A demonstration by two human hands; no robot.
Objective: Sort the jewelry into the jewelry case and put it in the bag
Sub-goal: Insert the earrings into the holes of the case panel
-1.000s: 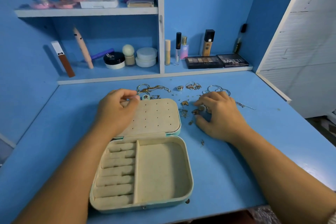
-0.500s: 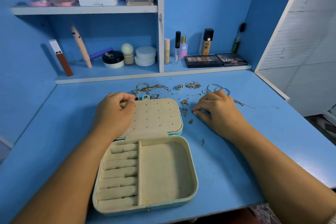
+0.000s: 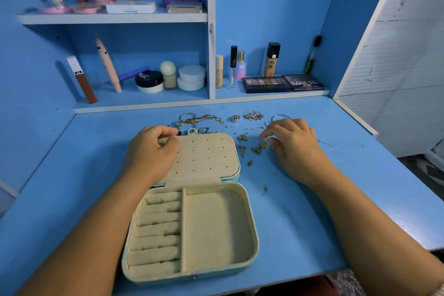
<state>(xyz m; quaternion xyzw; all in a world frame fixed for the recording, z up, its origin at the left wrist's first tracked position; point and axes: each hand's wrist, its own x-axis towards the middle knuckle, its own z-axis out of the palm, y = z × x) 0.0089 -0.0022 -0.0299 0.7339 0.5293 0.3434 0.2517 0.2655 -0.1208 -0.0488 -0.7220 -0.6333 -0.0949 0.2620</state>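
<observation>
My left hand [image 3: 151,151] grips the lid corner of the open, empty cream-lined teal jewelry case [image 3: 216,223]; my right hand [image 3: 295,146] curls over small gold earrings [image 3: 255,150] just beside it, grasp unclear, so next I'd pinch one and seat it in the lid's holes.

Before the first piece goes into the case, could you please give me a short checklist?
1. Case open and flat on the table: ok.
2. Nothing inside it yet: ok.
3. Left hand rests on the lid: ok.
4. Right hand pinching a piece of the jewelry: cannot tell.
5. Bag in view: not ok.
</observation>
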